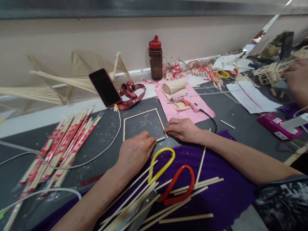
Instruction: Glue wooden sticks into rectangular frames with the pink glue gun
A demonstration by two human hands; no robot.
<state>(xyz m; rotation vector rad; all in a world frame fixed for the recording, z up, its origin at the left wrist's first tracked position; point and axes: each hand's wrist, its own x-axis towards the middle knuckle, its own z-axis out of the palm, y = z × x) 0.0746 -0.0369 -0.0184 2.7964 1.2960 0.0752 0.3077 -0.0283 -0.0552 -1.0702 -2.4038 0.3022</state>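
Note:
Thin wooden sticks form a four-sided frame (141, 114) flat on the dark grey table. My left hand (137, 148) is closed on the near stick (160, 139), whose end pokes out past the fingertips. The fingers of my right hand (180, 130) pinch the right-side stick (160, 119) close to its near end. A small gap shows between these two sticks at the near right corner. Just below my hands lie scissors (176, 186) with one yellow and one red handle loop, partly covered by loose wooden sticks (186, 219) on a purple cloth (231, 192).
A pink glue gun (189, 103) rests on a pink sheet (204, 116). Wrapped chopsticks (64, 141) and a white cable (109, 149) lie left. A phone (105, 88), stick structure (69, 81) and bottle (156, 61) stand behind. Another person's hand (298, 78) holds a stick model (270, 73) at right.

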